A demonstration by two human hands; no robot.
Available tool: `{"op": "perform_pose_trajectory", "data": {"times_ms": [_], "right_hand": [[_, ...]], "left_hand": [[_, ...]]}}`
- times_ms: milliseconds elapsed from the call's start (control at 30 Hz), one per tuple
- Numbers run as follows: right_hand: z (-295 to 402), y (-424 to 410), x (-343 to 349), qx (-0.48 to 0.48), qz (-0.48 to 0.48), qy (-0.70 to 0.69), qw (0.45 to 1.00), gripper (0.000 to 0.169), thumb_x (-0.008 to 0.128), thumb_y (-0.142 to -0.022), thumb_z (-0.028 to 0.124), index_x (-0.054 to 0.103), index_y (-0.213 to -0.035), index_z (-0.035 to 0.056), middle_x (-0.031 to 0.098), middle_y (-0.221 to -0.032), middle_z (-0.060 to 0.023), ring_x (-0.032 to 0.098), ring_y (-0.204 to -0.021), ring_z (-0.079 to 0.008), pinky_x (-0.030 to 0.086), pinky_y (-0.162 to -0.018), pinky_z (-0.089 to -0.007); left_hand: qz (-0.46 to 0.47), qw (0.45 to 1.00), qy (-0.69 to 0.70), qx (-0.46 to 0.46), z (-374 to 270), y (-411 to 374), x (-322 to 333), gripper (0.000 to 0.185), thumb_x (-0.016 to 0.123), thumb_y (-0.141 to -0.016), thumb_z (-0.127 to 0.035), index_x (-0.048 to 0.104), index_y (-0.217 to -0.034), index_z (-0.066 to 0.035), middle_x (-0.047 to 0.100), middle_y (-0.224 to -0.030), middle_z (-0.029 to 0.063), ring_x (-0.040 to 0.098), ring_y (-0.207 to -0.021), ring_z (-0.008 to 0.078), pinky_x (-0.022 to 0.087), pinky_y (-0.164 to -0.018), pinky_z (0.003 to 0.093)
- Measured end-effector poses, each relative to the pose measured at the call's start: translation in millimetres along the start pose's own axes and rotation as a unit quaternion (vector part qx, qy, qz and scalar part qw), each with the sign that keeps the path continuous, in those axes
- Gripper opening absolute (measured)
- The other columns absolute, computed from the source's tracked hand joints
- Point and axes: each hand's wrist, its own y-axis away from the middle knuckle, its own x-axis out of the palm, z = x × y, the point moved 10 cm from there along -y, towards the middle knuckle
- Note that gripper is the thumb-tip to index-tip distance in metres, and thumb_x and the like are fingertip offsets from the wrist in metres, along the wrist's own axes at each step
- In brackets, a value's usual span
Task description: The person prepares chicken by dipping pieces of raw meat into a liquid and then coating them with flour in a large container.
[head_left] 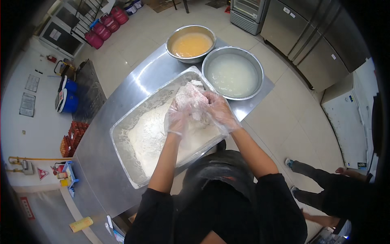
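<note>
My left hand (177, 119) and my right hand (220, 109), both in clear plastic gloves, grip a flour-coated pinkish piece, apparently raw meat (189, 94), from its two sides. They are over the far right part of a rectangular metal tray (124, 163). White flour (149, 131) is heaped in the tray, mostly left of my hands and nearer to me. Flour dust blurs the space under my palms. Just beyond the tray's far right corner, a metal bowl (261, 71) holds cloudy, whitish liquid (231, 73).
A second metal bowl (168, 50) with orange-yellow liquid (191, 45) touches the first on the steel table (100, 146). A blue basket (70, 174) stands at the table's left end. Another person (332, 189) is on the floor to my right. Steel refrigerators (286, 27) stand beyond.
</note>
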Motion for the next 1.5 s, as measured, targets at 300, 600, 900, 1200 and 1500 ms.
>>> {"op": "perform_pose_trajectory", "data": {"times_ms": [300, 600, 900, 1200, 1500], "right_hand": [[-36.8, 20.8, -2.3, 0.081, -0.015, -0.005, 0.997, 0.043, 0.069, -0.084, 0.031, 0.064, -0.116, 0.0023, 0.069, -0.095, -0.0132, 0.065, -0.08, -0.0228, 0.051, -0.076, -0.0365], [5.2, -38.4, -132.4, -0.109, -0.151, 0.324, 0.928, 0.025, 0.061, -0.085, 0.023, 0.067, -0.102, 0.0058, 0.069, -0.09, -0.016, 0.067, -0.082, -0.0258, 0.05, -0.073, -0.0379], [-144.6, -126.6, -171.5, 0.053, 0.061, 0.51, 0.857, 0.031, 0.053, -0.085, 0.022, 0.068, -0.109, 0.0072, 0.064, -0.114, -0.0198, 0.061, -0.106, -0.0343, 0.047, -0.093, -0.0411], [-177.8, -150.5, -177.1, 0.116, 0.093, 0.565, 0.811, 0.043, 0.059, -0.084, 0.038, 0.067, -0.112, 0.0059, 0.06, -0.12, -0.0218, 0.058, -0.111, -0.0346, 0.045, -0.094, -0.0434], [-35.2, -103.1, -193.7, 0.138, -0.068, 0.284, 0.946, 0.035, 0.071, -0.08, 0.028, 0.069, -0.104, 0.0017, 0.068, -0.086, -0.0082, 0.062, -0.081, -0.0176, 0.048, -0.076, -0.0322]], "left_hand": [[-0.021, 0.984, -0.162, 0.065, 8.0, -5.4, -13.7, 0.047, 0.064, -0.084, 0.003, 0.049, -0.128, -0.001, 0.061, -0.112, 0.0096, 0.06, -0.095, 0.0138, 0.052, -0.077, 0.0267], [0.107, 0.965, -0.237, -0.028, 44.2, 5.2, -35.6, 0.044, 0.067, -0.085, -0.011, 0.053, -0.127, -0.007, 0.064, -0.107, 0.0061, 0.062, -0.094, 0.0155, 0.052, -0.078, 0.0286], [-0.017, 0.892, -0.441, 0.097, 8.9, 29.5, -32.1, 0.03, 0.065, -0.087, -0.017, 0.061, -0.114, -0.005, 0.067, -0.101, 0.0095, 0.065, -0.086, 0.0185, 0.052, -0.078, 0.0309], [-0.115, 0.906, -0.396, 0.094, -19.7, 45.0, -75.2, 0.028, 0.067, -0.086, -0.014, 0.062, -0.112, -0.006, 0.063, -0.106, 0.0088, 0.062, -0.089, 0.0157, 0.05, -0.078, 0.0292], [-0.175, 0.898, -0.393, 0.091, -18.9, 48.2, -125.8, 0.025, 0.062, -0.089, -0.014, 0.061, -0.112, -0.005, 0.065, -0.103, 0.0082, 0.063, -0.091, 0.016, 0.049, -0.082, 0.0282]]}}
